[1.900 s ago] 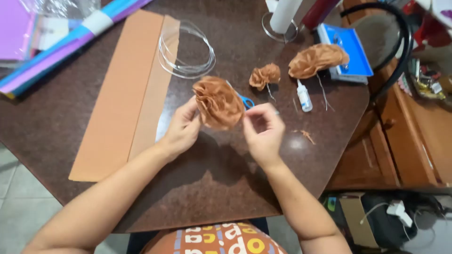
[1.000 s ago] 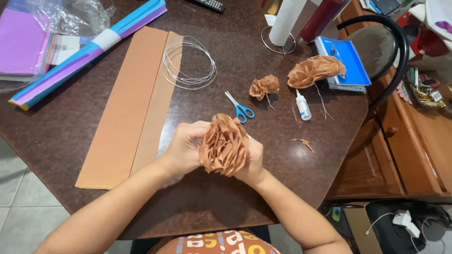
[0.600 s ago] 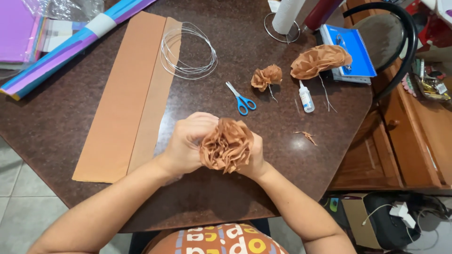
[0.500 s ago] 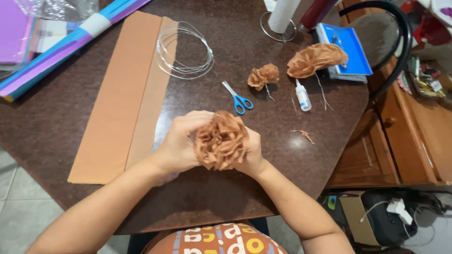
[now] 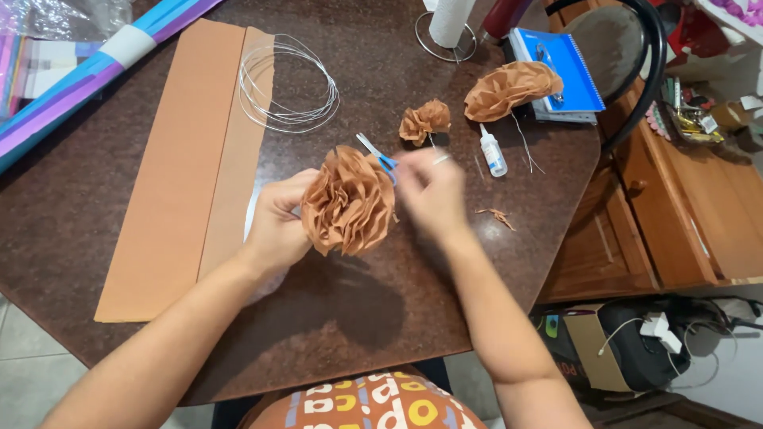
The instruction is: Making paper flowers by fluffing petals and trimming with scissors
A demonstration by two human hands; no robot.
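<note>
Gripping the brown paper flower (image 5: 348,200) from its left side, our left hand (image 5: 276,222) holds it upright above the tabletop (image 5: 381,310). Our right hand (image 5: 433,191), blurred, hovers just beside it over the blue-handled scissors (image 5: 378,155), fingers loosely spread, holding nothing we can see. A smaller flower (image 5: 424,121) and glue bottle (image 5: 493,151) lie beyond.

Left hand (image 5: 278,226) grips a ruffled brown paper flower (image 5: 348,200) above the dark table (image 5: 381,318). Right hand (image 5: 433,191), blurred, sits just beside the flower, over blue-handled scissors (image 5: 378,153).
</note>
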